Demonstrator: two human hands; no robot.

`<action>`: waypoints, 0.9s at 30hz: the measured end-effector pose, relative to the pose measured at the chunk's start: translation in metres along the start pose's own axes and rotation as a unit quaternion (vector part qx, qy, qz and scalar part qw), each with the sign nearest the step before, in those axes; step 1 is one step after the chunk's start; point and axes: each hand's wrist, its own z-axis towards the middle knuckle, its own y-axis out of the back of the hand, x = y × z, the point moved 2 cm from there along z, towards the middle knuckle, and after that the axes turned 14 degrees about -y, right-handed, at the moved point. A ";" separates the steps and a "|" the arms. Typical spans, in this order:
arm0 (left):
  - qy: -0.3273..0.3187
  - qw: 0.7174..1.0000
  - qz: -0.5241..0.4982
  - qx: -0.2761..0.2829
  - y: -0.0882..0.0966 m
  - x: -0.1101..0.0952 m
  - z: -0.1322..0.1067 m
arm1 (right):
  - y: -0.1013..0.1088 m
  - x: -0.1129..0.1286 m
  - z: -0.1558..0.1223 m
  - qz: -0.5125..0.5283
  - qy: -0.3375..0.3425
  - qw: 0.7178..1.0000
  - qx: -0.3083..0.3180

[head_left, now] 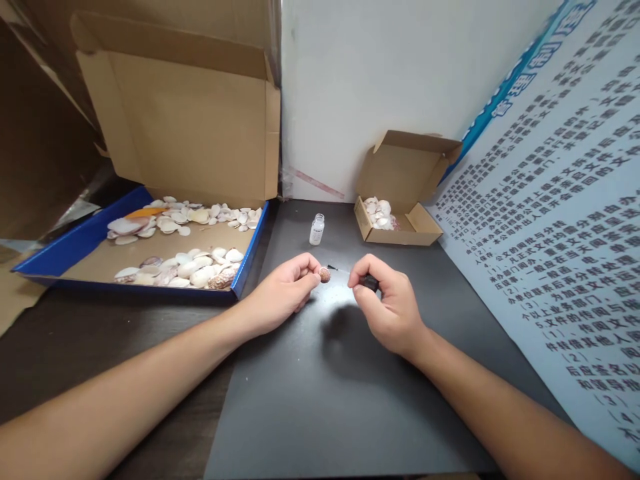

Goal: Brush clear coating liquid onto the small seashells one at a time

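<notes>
Between the thumb and fingers of my left hand [285, 290] is a small brown seashell [325, 275], held above the dark mat. My right hand [387, 303] is closed around the black cap of a bottle brush applicator [370, 283]. The applicator's thin stem points left, and its dark bristle tip is at the shell's right edge; whether they touch I cannot tell. Just beyond my hands stands a small clear glass bottle [317, 231], uncapped, with a pale label or contents.
At the left, a large blue-edged cardboard box [95, 267] with its lid up holds many white and brown shells. A smaller brown box [400, 236] of whitish shells stands at the back right. A white wall and a printed poster [565, 220] border the dark mat [320, 413].
</notes>
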 end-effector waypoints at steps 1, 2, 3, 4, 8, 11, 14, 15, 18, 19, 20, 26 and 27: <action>0.002 1.000 0.001 -0.001 0.000 0.000 0.000 | -0.001 0.000 -0.001 0.001 0.008 1.000 0.019; 0.003 1.000 0.001 -0.002 0.000 -0.001 0.000 | -0.003 0.000 -0.001 -0.003 0.009 0.999 0.039; 0.004 1.000 0.001 -0.001 0.000 -0.002 0.000 | -0.004 -0.001 -0.001 -0.012 0.003 0.998 0.054; 0.006 1.000 0.001 -0.001 0.000 -0.002 0.000 | -0.005 -0.002 0.000 -0.022 -0.009 0.998 0.060; 0.009 1.000 0.003 -0.001 0.000 -0.003 -0.001 | -0.002 -0.005 0.003 -0.046 -0.048 0.998 0.005; 0.003 1.000 0.002 -0.009 0.000 -0.001 -0.001 | -0.001 -0.003 0.003 -0.026 -0.022 0.999 0.004; 0.000 1.000 -0.002 -0.008 0.000 0.000 0.000 | -0.004 -0.002 0.001 -0.025 0.003 0.998 0.049; 0.001 1.000 -0.002 -0.006 0.000 0.001 0.000 | -0.004 -0.002 0.001 -0.035 -0.004 0.998 0.052; 0.002 1.000 -0.003 -0.004 0.000 0.000 0.001 | -0.004 -0.005 0.003 -0.061 -0.047 0.997 0.023; 0.002 1.000 -0.003 -0.006 0.000 0.000 0.001 | -0.003 -0.006 0.004 -0.061 -0.054 0.997 0.013; 0.002 1.000 -0.003 -0.008 0.000 0.000 0.001 | -0.003 -0.006 0.004 -0.056 -0.055 0.997 0.009; 0.004 1.000 0.008 -0.008 0.001 0.001 0.001 | -0.007 -0.004 -0.001 -0.028 0.006 0.996 0.079; 0.004 1.000 0.011 -0.007 0.001 0.001 0.001 | -0.008 -0.004 -0.001 -0.031 0.005 0.996 0.089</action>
